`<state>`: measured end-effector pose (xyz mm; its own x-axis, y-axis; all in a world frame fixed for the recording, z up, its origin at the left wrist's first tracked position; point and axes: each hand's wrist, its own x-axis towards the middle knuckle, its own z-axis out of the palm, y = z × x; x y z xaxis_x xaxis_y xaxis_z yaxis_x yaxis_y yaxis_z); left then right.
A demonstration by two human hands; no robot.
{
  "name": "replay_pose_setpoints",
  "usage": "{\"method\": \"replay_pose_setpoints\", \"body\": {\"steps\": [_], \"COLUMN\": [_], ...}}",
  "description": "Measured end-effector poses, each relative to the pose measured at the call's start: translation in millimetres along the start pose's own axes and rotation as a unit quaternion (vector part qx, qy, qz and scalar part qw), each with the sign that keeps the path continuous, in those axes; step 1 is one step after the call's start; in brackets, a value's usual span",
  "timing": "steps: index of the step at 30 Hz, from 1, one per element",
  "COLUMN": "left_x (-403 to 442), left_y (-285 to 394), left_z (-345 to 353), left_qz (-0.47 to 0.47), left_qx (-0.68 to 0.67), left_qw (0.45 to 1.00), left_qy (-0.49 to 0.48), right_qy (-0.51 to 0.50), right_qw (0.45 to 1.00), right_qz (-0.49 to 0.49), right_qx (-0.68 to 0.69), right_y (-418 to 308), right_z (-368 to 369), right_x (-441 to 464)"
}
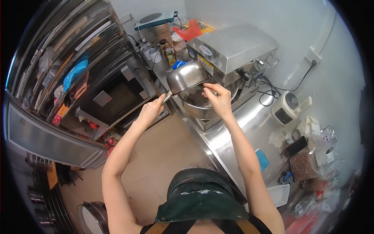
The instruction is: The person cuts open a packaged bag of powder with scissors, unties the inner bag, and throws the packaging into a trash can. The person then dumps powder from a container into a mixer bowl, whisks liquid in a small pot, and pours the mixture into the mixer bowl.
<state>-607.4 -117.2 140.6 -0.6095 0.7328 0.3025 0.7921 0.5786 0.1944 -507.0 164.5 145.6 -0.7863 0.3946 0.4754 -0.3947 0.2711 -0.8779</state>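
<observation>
My left hand (151,110) is wrapped round the handle of a steel saucepan (187,77). The pan is tipped on its side above a large steel mixing bowl (202,113), its mouth facing down toward the bowl. Near the pan's rim, my right hand (220,99) is closed on a thin-handled utensil, whose working end I cannot make out. Dark contents show inside the bowl. Behind it stands a steel mixing machine (237,46), whose head reaches over the bowl's far side.
A steel counter (233,134) runs along my right, bearing a cream appliance (285,107), a phone (296,146), a blue cloth-like item (262,160) and bagged goods (304,165). At left stands a tray rack (70,43). A blue scale (156,18) sits at the back.
</observation>
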Motion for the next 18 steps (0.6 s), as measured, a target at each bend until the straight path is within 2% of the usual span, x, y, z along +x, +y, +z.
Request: {"method": "replay_pose_setpoints", "body": {"steps": [1,5,9,13,16,18], "left_x": [-0.1,0.9,0.9,2.1,2.6,3.3], "left_y": [-1.9,-11.8,-9.6,-8.4,-6.2,-8.7], "left_z": [0.7,7.2,8.3,1.8,-0.4,1.3], "left_qz": [0.004,0.02,0.02,-0.021,-0.03,-0.017], "left_qx": [-0.006,-0.011,-0.007,-0.015,-0.032,-0.036], "left_qw": [1.0,1.0,1.0,0.999,0.999,0.999], "left_qy": [0.002,0.019,0.019,-0.024,-0.028,-0.024], "right_qy": [0.009,-0.022,0.012,-0.012,0.021,0.008], "right_qw": [1.0,0.997,0.999,0.991,0.996,0.998], "right_qz": [-0.012,0.068,0.042,0.131,0.083,0.066], "right_qx": [0.013,-0.002,0.011,0.014,0.037,0.018], "right_y": [1.4,4.6,-0.1,-4.2,-11.5,-8.5], "right_z": [4.5,-12.2,-2.6,-6.5,-0.8,2.2], "right_x": [4.5,-8.9,2.3,-7.6,-7.9,-4.9]}}
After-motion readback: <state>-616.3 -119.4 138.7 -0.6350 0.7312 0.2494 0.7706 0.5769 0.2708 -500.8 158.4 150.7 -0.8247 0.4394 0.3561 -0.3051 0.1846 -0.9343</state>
